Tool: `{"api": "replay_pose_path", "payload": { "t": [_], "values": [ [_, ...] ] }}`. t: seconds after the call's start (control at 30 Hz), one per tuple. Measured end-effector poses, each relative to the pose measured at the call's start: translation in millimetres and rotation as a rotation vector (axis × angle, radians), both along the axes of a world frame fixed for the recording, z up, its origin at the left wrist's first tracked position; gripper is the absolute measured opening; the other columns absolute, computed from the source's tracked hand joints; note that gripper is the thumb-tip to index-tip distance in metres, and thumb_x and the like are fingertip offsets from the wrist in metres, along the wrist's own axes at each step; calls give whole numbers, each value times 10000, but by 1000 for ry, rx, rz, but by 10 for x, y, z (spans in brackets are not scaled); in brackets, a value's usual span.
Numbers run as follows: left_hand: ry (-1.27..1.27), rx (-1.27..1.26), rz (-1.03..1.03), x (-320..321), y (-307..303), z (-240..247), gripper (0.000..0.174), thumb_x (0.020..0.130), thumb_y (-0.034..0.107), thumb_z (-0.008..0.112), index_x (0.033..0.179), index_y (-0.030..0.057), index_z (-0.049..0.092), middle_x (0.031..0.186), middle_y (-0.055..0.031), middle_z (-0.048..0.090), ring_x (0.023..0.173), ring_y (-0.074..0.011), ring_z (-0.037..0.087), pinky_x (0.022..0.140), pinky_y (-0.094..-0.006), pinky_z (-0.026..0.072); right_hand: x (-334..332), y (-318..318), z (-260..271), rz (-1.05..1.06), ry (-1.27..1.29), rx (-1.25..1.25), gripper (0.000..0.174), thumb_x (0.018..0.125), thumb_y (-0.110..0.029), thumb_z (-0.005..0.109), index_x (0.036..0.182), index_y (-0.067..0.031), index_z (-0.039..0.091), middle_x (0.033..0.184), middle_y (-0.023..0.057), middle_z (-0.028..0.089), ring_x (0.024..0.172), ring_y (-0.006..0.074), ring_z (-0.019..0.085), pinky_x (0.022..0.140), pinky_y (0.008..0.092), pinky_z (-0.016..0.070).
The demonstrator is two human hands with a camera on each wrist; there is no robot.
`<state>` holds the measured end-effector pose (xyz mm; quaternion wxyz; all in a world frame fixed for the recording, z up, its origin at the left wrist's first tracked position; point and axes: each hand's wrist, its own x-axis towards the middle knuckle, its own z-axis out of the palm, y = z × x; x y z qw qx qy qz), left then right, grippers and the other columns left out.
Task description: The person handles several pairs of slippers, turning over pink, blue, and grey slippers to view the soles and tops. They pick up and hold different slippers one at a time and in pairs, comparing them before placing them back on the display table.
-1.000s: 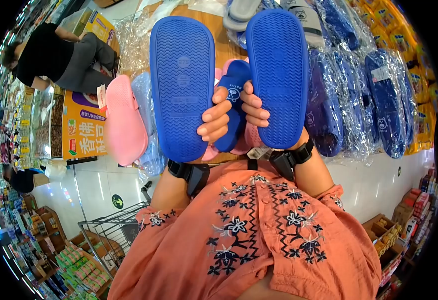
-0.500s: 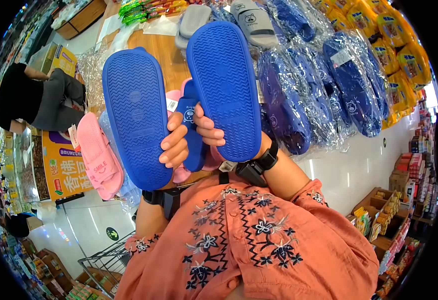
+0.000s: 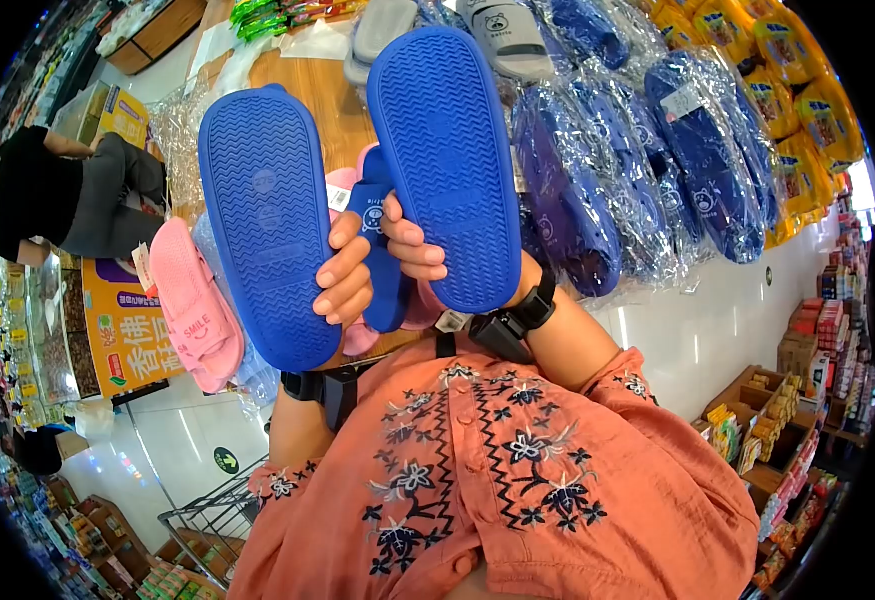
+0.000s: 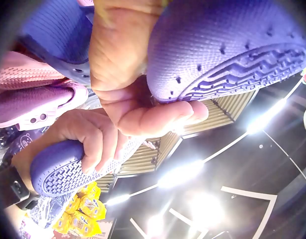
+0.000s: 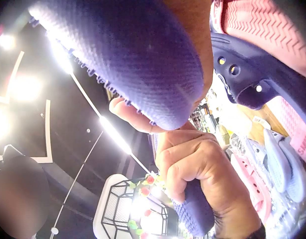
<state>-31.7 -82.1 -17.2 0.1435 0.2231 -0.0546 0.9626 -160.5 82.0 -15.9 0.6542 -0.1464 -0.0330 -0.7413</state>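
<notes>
Two blue slippers are held up side by side, patterned soles toward the head camera. My left hand (image 3: 345,280) grips the left slipper (image 3: 263,225) near its lower inner edge, fingertips curled over onto the sole. The right slipper (image 3: 448,160) is gripped the same way by my right hand (image 3: 413,245). In the left wrist view, the near slipper (image 4: 227,50) lies between thumb and fingers; the right wrist view shows the other slipper (image 5: 128,59) close up. Behind them, partly hidden, a blue slipper with a bear print (image 3: 386,270) lies among pink ones.
Bagged dark-blue slippers (image 3: 568,190) lie right on the wooden table (image 3: 323,100), grey slippers (image 3: 513,40) at the back. A pink slipper (image 3: 193,310) stands at the left edge. Yellow packs (image 3: 798,120) are stacked far right. A person (image 3: 68,200) bends at left; a cart (image 3: 213,520) stands below.
The head view has swung, so the slippers, hands and table goods appear further left and slightly tilted. Both hands keep their grip; over the last half second little differs.
</notes>
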Motion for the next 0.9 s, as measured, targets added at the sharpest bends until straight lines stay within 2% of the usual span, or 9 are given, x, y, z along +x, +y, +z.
{"api": "replay_pose_path", "payload": {
  "t": [0.2,0.6,0.8,0.9],
  "values": [
    [-37,-29,11,13,-14,21,240,1064,196,468,1161,-19,426,860,-114,523,654,-235,598,588,-355,481,-18,-34,-19,11,32,-53,467,1104,-365,418,1204,70,558,837,117,586,609,200,618,483,313,488],
    [-23,-15,17,1,13,-22,240,1088,211,410,1153,-18,438,854,-102,520,635,-215,581,578,-330,473,8,14,56,-53,52,22,440,1095,-335,452,1192,80,565,881,111,605,604,174,616,476,296,494],
    [28,-16,-8,-6,-9,-26,240,1061,161,492,1202,-27,449,896,-103,536,698,-221,608,629,-335,510,-29,-59,-40,9,55,-70,437,1106,-325,408,1228,70,550,898,119,620,607,198,632,512,315,540],
    [55,-9,-22,-14,-13,-22,258,1060,168,495,1220,-29,447,914,-108,544,718,-228,619,641,-339,513,-37,-95,-82,41,56,-108,448,1108,-336,393,1232,65,551,906,124,625,605,208,634,509,317,537]
  ]
}}
